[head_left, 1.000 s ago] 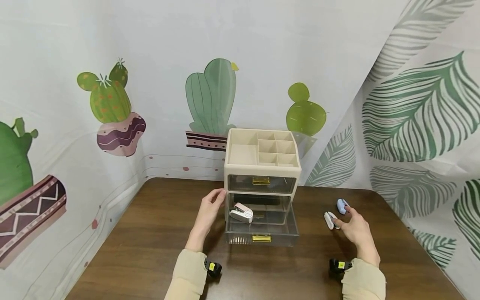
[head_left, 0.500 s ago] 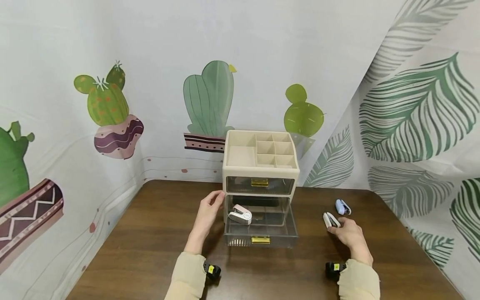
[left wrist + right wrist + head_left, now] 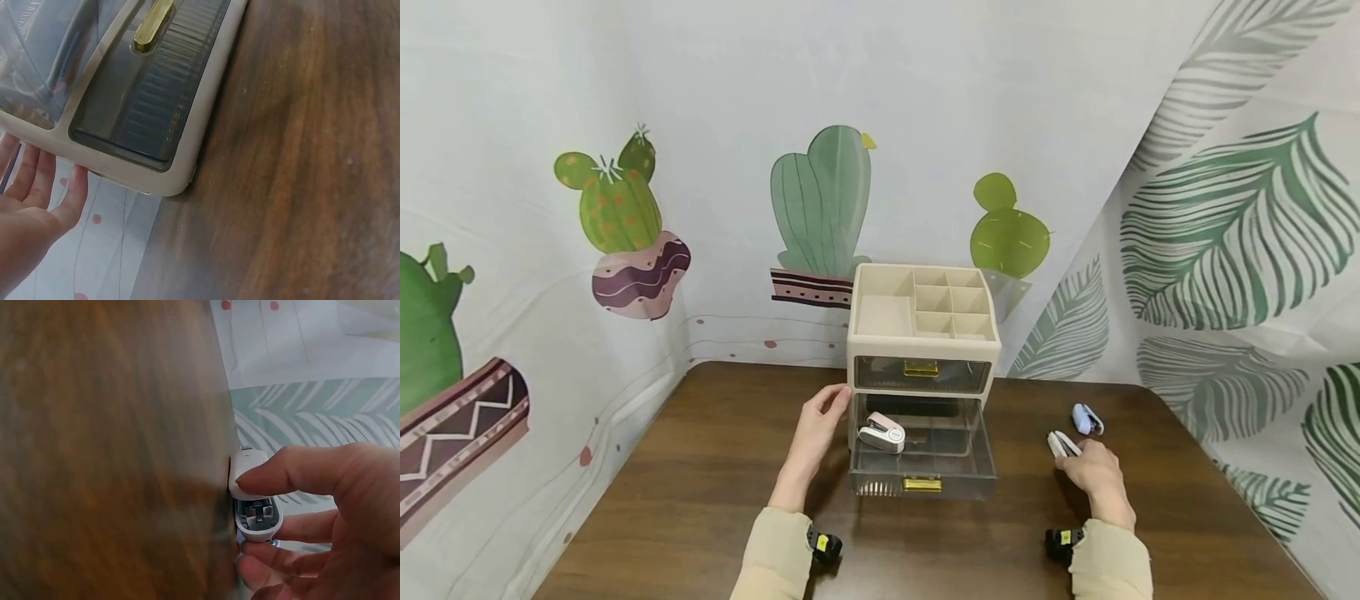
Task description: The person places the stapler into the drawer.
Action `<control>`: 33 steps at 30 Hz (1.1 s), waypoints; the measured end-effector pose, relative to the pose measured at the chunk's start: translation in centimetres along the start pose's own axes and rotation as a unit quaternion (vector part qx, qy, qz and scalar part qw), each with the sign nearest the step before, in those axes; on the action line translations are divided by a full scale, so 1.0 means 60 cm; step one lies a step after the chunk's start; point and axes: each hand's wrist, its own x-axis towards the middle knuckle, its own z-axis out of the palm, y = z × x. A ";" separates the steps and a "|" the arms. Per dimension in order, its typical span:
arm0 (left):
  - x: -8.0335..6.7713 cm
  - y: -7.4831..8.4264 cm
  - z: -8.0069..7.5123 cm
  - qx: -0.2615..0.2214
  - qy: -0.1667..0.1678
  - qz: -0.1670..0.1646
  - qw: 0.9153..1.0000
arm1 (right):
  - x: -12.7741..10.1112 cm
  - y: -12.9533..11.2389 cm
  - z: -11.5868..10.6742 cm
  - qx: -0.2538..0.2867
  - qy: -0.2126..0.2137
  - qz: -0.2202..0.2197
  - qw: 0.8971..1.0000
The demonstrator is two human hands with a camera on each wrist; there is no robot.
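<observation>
A beige desk organizer (image 3: 924,341) stands at the back middle of the brown table (image 3: 715,467). Its lower clear drawer (image 3: 922,467) is pulled out, and a pink-and-white stapler (image 3: 882,433) lies inside. My left hand (image 3: 827,407) rests with straight fingers against the organizer's left side (image 3: 187,156); the left wrist view shows the same fingers (image 3: 70,194) flat on it. To the right, my right hand (image 3: 1078,457) pinches a small white stapler (image 3: 1059,442) on the table. In the right wrist view the thumb (image 3: 294,472) lies on top of the white stapler (image 3: 257,528), with fingers beneath.
A small blue stapler (image 3: 1084,419) lies just behind the white one, near the right backdrop. The upper drawer with a gold handle (image 3: 920,367) is closed. Printed cactus and leaf cloth walls surround the table on three sides.
My right hand drew back from the blue stapler, came down on the white one and closed its thumb and fingers on it. The left hand stayed against the organizer.
</observation>
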 end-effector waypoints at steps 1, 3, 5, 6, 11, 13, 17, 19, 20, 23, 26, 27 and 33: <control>0.000 -0.001 0.001 0.002 0.000 0.001 1.000 | -0.001 0.000 0.000 0.000 0.001 0.004 1.000; 0.000 -0.002 0.002 0.003 0.000 0.004 1.000 | -0.002 0.000 0.000 0.001 0.005 0.011 1.000; 0.000 -0.001 0.002 0.001 -0.001 0.005 1.000 | -0.002 0.000 0.002 0.005 0.010 0.012 1.000; 0.000 0.000 0.002 -0.001 -0.003 0.003 1.000 | -0.002 -0.001 0.003 0.006 0.013 0.011 1.000; -0.008 0.025 0.000 -0.009 -0.015 0.001 1.000 | -0.004 -0.003 0.008 0.010 0.019 0.003 1.000; -0.013 0.039 -0.002 -0.006 -0.018 -0.003 1.000 | -0.006 -0.006 0.009 0.015 0.020 0.003 1.000; -0.016 0.053 -0.002 0.001 -0.018 -0.009 1.000 | -0.009 -0.016 0.006 0.025 0.030 -0.007 0.999; -0.016 0.052 -0.002 0.002 -0.017 -0.005 1.000 | -0.011 -0.022 0.002 0.027 0.036 -0.014 0.999; -0.013 0.048 -0.002 0.000 -0.017 -0.003 1.000 | -0.012 -0.025 -0.001 0.027 0.039 -0.017 0.999; -0.007 0.027 -0.002 -0.007 -0.012 -0.006 1.000 | -0.018 -0.035 -0.010 0.028 0.041 -0.027 0.998; 0.001 0.005 -0.001 -0.005 -0.006 -0.010 1.000 | -0.024 -0.045 -0.023 0.025 0.044 -0.038 0.998; 0.002 0.001 -0.001 -0.004 -0.003 -0.010 1.000 | -0.027 -0.049 -0.028 0.025 0.045 -0.042 0.998; 0.000 -0.002 0.001 0.002 0.003 0.000 1.000 | -0.043 -0.073 -0.057 0.021 0.066 -0.066 0.995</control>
